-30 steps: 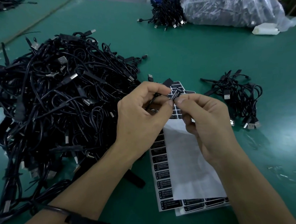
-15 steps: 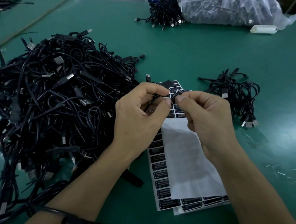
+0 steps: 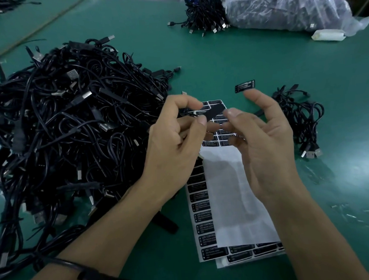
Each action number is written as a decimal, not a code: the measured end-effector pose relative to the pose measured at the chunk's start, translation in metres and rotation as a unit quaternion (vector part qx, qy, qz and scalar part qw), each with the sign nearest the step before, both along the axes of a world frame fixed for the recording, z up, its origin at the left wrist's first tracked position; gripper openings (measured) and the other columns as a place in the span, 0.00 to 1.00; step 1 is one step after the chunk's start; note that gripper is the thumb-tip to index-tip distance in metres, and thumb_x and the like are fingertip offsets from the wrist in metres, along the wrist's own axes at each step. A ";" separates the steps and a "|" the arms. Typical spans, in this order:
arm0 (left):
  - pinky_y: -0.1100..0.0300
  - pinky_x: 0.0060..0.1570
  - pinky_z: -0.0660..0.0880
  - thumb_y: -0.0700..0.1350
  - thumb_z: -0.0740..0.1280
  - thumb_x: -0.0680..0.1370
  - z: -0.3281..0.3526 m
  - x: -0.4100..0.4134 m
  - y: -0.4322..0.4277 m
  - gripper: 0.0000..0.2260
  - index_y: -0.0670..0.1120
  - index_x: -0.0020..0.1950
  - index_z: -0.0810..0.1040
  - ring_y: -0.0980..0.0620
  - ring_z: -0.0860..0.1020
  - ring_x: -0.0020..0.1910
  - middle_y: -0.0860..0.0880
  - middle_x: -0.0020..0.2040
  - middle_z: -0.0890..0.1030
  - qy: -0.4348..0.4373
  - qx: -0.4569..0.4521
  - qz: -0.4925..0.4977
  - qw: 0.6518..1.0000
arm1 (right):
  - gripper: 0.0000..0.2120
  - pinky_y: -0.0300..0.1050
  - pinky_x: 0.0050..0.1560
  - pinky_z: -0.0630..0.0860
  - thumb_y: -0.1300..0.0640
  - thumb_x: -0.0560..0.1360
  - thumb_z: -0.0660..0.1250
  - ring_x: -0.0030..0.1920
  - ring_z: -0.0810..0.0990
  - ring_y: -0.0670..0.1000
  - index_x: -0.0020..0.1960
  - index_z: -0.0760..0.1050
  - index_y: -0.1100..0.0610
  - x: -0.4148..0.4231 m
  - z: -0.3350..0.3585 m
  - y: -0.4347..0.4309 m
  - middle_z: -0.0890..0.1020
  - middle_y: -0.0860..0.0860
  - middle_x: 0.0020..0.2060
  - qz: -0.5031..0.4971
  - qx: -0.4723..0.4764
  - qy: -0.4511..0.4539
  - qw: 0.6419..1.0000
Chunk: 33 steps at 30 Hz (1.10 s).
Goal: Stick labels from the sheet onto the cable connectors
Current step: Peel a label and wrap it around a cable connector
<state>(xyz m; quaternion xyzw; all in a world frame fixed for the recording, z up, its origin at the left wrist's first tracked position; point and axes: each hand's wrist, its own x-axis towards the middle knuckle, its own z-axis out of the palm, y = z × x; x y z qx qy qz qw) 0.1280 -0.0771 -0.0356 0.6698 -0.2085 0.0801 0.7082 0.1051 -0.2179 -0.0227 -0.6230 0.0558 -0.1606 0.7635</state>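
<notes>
Cable pile [image 3: 61, 125] at 9 o'clock. Left hand [image 3: 175, 149] pinches black connector [image 3: 215, 111] over label sheet [image 3: 201, 220], centre to 6 o'clock. Right hand [image 3: 267, 148] loose, fingers spread, gripping nothing; label [image 3: 245, 86] at its index fingertip, 1 o'clock. Small cable bundle [image 3: 302, 116] at 3 o'clock.

The table [image 3: 249, 57] is seen in plain teal green, the heap of cables [image 3: 72, 128] and the connector [image 3: 215, 111] in black, while the label sheet [image 3: 201, 214] is patterned with rows of black labels lettered in white on white backing, and the loose label [image 3: 245, 86] is black with white lettering.
</notes>
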 end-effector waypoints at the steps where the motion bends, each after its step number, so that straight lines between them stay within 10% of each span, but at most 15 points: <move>1: 0.68 0.39 0.77 0.40 0.63 0.81 0.000 0.000 0.000 0.08 0.54 0.54 0.71 0.54 0.86 0.41 0.50 0.44 0.87 -0.007 0.001 -0.010 1.000 | 0.18 0.46 0.50 0.77 0.58 0.74 0.74 0.47 0.84 0.54 0.61 0.75 0.46 0.000 0.000 0.001 0.85 0.50 0.41 0.006 0.003 -0.001 1.000; 7: 0.43 0.35 0.78 0.46 0.65 0.80 -0.007 0.001 0.002 0.04 0.54 0.53 0.71 0.42 0.82 0.35 0.53 0.42 0.87 -0.020 0.060 -0.017 0.998 | 0.21 0.35 0.46 0.77 0.64 0.72 0.75 0.40 0.83 0.44 0.60 0.74 0.51 -0.001 0.004 0.000 0.85 0.48 0.36 0.005 0.028 -0.015 0.999; 16: 0.53 0.35 0.79 0.50 0.67 0.78 -0.005 0.004 0.003 0.11 0.47 0.38 0.83 0.52 0.82 0.32 0.53 0.32 0.83 -0.019 0.170 0.069 0.983 | 0.19 0.38 0.49 0.77 0.66 0.73 0.74 0.41 0.83 0.46 0.57 0.73 0.51 -0.003 0.004 0.001 0.84 0.49 0.36 -0.013 0.006 -0.032 0.999; 21: 0.67 0.33 0.75 0.50 0.65 0.80 -0.007 0.006 0.003 0.11 0.47 0.42 0.83 0.60 0.82 0.32 0.56 0.33 0.84 -0.004 0.143 0.058 0.988 | 0.03 0.39 0.40 0.74 0.56 0.73 0.73 0.40 0.79 0.49 0.45 0.81 0.50 -0.003 0.005 0.001 0.83 0.49 0.38 -0.025 0.001 -0.022 0.999; 33: 0.64 0.42 0.80 0.48 0.66 0.81 -0.010 0.007 0.002 0.07 0.50 0.49 0.84 0.57 0.85 0.41 0.55 0.40 0.86 0.008 0.127 0.007 0.992 | 0.09 0.36 0.38 0.76 0.62 0.76 0.70 0.35 0.82 0.45 0.39 0.84 0.54 -0.003 0.003 0.005 0.83 0.50 0.33 0.001 -0.025 -0.016 1.000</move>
